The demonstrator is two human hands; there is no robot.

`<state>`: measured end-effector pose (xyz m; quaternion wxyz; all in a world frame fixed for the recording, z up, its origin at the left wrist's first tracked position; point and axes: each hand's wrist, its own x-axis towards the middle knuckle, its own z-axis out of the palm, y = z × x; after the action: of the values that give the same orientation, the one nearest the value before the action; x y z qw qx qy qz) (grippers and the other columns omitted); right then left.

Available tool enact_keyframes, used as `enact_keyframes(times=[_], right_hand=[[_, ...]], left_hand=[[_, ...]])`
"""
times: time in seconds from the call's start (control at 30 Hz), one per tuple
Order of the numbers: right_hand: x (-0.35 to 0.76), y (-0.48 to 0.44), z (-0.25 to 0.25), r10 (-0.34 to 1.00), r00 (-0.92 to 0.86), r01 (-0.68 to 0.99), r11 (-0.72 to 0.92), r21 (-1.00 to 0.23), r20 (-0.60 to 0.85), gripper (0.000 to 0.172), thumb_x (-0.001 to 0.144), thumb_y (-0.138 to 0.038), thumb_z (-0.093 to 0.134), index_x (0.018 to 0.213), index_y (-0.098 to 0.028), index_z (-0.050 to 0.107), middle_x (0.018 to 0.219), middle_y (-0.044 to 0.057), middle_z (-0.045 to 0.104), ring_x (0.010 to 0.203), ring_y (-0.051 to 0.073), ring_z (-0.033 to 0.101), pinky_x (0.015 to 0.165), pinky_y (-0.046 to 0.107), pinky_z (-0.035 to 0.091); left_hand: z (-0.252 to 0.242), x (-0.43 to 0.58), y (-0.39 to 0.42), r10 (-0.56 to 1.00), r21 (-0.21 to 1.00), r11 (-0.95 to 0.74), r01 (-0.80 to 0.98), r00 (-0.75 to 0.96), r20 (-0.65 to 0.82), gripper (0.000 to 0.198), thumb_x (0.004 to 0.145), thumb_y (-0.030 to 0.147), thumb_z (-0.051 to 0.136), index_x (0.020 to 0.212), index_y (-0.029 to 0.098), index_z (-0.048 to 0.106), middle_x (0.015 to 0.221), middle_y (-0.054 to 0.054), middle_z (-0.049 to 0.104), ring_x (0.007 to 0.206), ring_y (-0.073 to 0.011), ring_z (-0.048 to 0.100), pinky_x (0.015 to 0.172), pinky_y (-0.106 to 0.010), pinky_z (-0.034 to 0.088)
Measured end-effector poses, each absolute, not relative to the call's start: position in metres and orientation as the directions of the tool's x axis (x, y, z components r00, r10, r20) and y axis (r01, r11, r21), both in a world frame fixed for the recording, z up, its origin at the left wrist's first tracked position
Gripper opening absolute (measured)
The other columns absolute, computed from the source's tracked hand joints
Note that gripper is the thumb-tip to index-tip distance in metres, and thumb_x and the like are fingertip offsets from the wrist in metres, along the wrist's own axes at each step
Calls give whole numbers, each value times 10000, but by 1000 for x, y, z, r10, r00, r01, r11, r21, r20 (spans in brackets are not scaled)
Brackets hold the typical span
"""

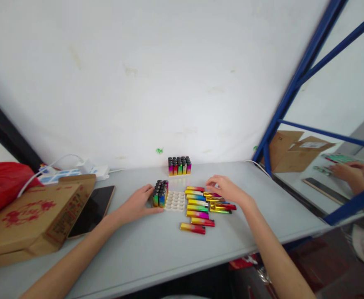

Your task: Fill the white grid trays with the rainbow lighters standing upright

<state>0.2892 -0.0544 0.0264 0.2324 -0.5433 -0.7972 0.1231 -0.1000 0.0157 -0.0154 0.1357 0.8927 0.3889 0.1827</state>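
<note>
A white tray (pixel 176 201) with round holes lies on the grey table. Several upright cylinders with black tops (pixel 160 194) fill its left part. My left hand (pixel 140 202) rests beside them, thumb and fingers spread around the tray's left side. Right of the tray, several shiny multicoloured cylinders (pixel 197 214) lie on their sides. My right hand (pixel 223 187) is over the back of this pile with its fingers bent; what its fingertips hold, if anything, is hidden. Behind the tray stands a full block of similar upright cylinders (pixel 179 166) near the wall.
On the left are a brown cardboard box (pixel 35 220), a red bag (pixel 6 182), a dark tablet-like device (pixel 93 209) and a power strip (pixel 99 171) with a white cable. A blue metal frame (pixel 275 120) stands at right; beyond it are an open carton (pixel 286 151) and another person's hands (pixel 353 171).
</note>
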Motion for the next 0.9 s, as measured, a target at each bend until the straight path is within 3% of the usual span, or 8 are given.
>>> enact_keyframes(times=[0.2,0.33,0.43,0.53,0.67,0.77,0.9], right_hand=[[338,-63,11,961,-250,819,274,-504,117,272,884,-366,724,1056,-171,806,1060,112,776,967,262,708,882,366,539],[336,-64,2,955,-256,811,297,-505,149,208,900,-351,689,953,-186,804,1006,92,768,945,254,690,879,377,530],[339,-63,-3,965,-167,823,249,-511,202,200,883,-352,694,928,-174,775,986,95,763,933,255,686,887,394,528],[346,-56,-3,967,-29,761,185,-622,252,236,883,-392,681,944,-172,738,987,101,779,937,253,706,866,388,541],[345,-39,10,935,78,601,233,-764,347,213,904,-390,626,929,-186,680,921,94,796,888,237,746,823,364,556],[336,-30,15,908,127,650,228,-725,399,165,896,-351,632,914,-193,675,876,77,788,837,224,743,831,373,560],[335,-42,1,912,22,734,263,-626,409,215,911,-352,652,1024,-187,730,1067,109,771,966,237,730,884,397,570]], left_hand=[[-17,-101,17,746,391,-660,642,624,235,605,727,694,770,1108,232,687,1187,-149,688,1117,-376,671,998,-494,568],[-16,-100,18,742,393,-663,637,631,227,554,735,680,761,1061,238,691,1143,-139,693,1090,-389,674,960,-495,580],[-16,-100,18,739,394,-667,633,630,239,552,725,690,761,1044,244,695,1120,-150,694,1064,-386,679,942,-501,587],[-17,-100,19,727,389,-682,619,632,269,549,715,690,764,1055,262,710,1098,-146,701,1025,-378,688,909,-507,599],[-17,-100,18,726,390,-683,617,634,268,540,722,682,760,1056,260,721,1081,-144,702,1011,-374,686,890,-498,597],[-15,-99,17,737,406,-668,623,630,245,550,720,686,762,1050,248,713,1100,-154,696,1033,-382,677,901,-504,586],[-14,-98,16,749,420,-651,632,623,225,578,718,699,766,1065,242,698,1136,-156,687,1075,-382,669,942,-499,569]])
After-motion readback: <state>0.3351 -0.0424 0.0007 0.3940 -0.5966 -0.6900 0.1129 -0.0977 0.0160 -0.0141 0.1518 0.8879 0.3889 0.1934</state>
